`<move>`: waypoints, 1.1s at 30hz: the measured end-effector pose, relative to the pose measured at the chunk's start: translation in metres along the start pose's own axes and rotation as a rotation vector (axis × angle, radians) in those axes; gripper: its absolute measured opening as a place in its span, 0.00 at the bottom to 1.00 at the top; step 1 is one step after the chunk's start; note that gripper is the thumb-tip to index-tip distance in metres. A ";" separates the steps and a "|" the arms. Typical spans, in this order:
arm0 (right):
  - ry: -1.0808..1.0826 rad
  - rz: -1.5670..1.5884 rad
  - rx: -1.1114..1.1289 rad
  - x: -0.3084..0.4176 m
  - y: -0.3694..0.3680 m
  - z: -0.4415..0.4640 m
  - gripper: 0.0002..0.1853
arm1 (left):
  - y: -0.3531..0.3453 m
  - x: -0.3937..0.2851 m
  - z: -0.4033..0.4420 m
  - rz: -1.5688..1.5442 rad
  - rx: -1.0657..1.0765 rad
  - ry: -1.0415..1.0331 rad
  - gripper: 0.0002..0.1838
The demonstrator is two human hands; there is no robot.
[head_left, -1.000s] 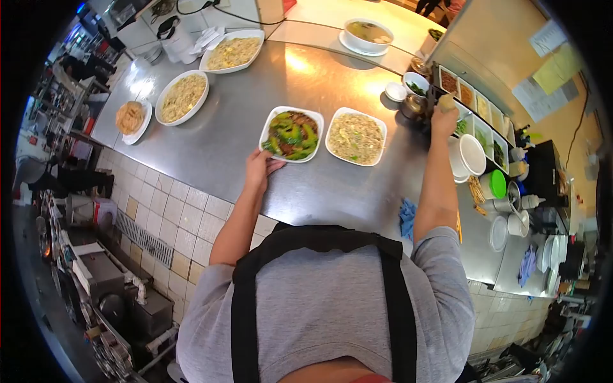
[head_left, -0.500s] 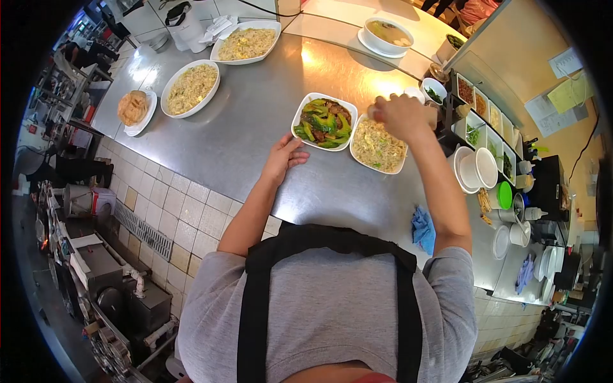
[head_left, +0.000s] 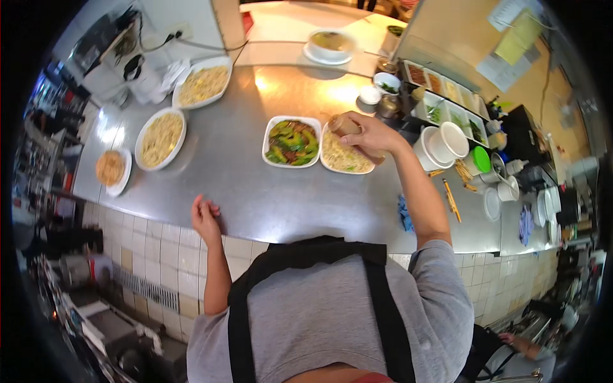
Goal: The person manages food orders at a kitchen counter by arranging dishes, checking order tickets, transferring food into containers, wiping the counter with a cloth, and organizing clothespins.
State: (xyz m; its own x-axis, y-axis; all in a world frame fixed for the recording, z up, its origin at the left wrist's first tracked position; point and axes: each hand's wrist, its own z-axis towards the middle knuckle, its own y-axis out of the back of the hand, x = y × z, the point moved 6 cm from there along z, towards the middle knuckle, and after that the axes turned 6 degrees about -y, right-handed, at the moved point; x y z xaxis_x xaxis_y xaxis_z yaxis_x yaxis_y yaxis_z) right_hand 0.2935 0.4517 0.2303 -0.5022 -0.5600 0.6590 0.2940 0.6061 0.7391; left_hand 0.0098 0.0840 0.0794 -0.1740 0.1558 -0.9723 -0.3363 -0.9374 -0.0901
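Note:
My right hand (head_left: 373,135) is closed round a brownish bottle (head_left: 345,125), which lies tilted in the grip above a white dish of fried rice (head_left: 345,153). Its narrow tip points to the upper left; whether anything comes out cannot be seen. Just left of the rice stands a white square dish of green vegetables and dark meat (head_left: 292,142). Over the counter's front edge, my left hand (head_left: 205,218) is raised with nothing in it, fingers loosely bent and apart.
On the left of the steel counter (head_left: 236,191) stand two more rice dishes (head_left: 161,139) and a plate with a golden bun-like item (head_left: 111,169). Behind is a soup bowl (head_left: 331,45). Garnish trays (head_left: 440,112), white tubs (head_left: 447,142) and a blue cloth (head_left: 405,214) are on the right.
My left hand has moved away from the vegetable dish to the left and toward the front edge. My right hand stays over the rice, now with the bottle showing plainly. The view has shifted.

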 end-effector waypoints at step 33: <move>-0.054 -0.453 -0.767 -0.079 -0.029 -0.211 0.07 | -0.049 0.029 -0.154 1.367 0.439 -0.385 0.23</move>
State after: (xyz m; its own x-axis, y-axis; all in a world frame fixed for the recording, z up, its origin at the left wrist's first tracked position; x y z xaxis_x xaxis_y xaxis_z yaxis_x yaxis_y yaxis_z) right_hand 0.4962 0.3592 0.1866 -0.7345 -0.6147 0.2874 0.5111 -0.2224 0.8303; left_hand 0.1637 0.0868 0.0226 -0.7823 -0.6099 -0.1268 0.0517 -0.2663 0.9625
